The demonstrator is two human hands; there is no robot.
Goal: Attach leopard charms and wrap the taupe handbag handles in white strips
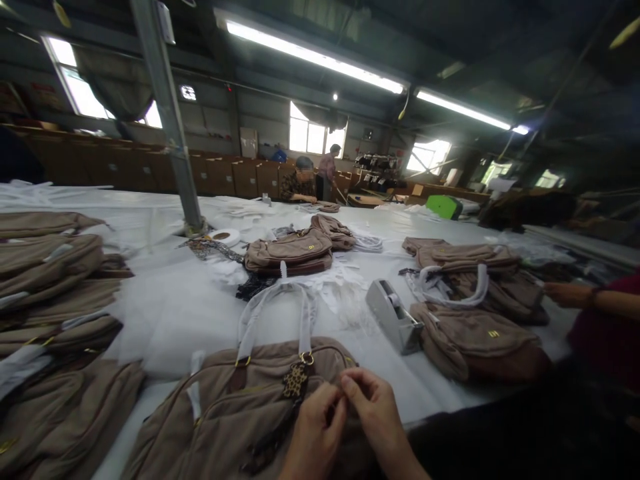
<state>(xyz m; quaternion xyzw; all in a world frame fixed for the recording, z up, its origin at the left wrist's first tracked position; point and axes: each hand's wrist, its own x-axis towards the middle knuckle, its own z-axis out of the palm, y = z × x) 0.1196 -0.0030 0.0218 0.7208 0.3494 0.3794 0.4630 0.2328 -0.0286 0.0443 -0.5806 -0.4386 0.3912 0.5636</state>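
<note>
Near edge: rim of the white table (pixel 190 300) running from 4 o'clock of the hands out toward 3 o'clock, dark beyond it.
Open room: bare white sheet at 10 to 11 o'clock of the hands, between the handles and the side stack; a narrower strip at 1 o'clock, up to the tape dispenser (pixel 395 320).
Hemmed in: stacked bags (pixel 55 293) at 9 to 10 o'clock, reaching the left border; right-hand bags (pixel 475 333) at 2 o'clock, just beside the dispenser.
Left hand (pixel 314 433): fingers bent, tips pinched against the other hand's tips; whatever sits in the pinch too small to tell.
Right hand (pixel 380 417): thumb and forefinger closed in the same pinch, low over the bag's top.
Bag (pixel 225 413): directly under both hands, at 6 o'clock of the view, lying flat; tan cloth, gold-coloured rings, handles (pixel 305 320) wrapped in white, leopard-print tag (pixel 295 380) hanging at a ring, at 11 o'clock of the left hand.
Counts: one bag under the hands, two handles, one tag, one dispenser, one tape roll (pixel 226 235), one metal post (pixel 170 133); middle pile (pixel 290 252) at 12 o'clock, two or three bags, unclear; side stacks too merged to count.
People: one forearm (pixel 575 293) at 3 o'clock, over the right-hand bags; two people (pixel 303 180) far off at 12 o'clock.
</note>
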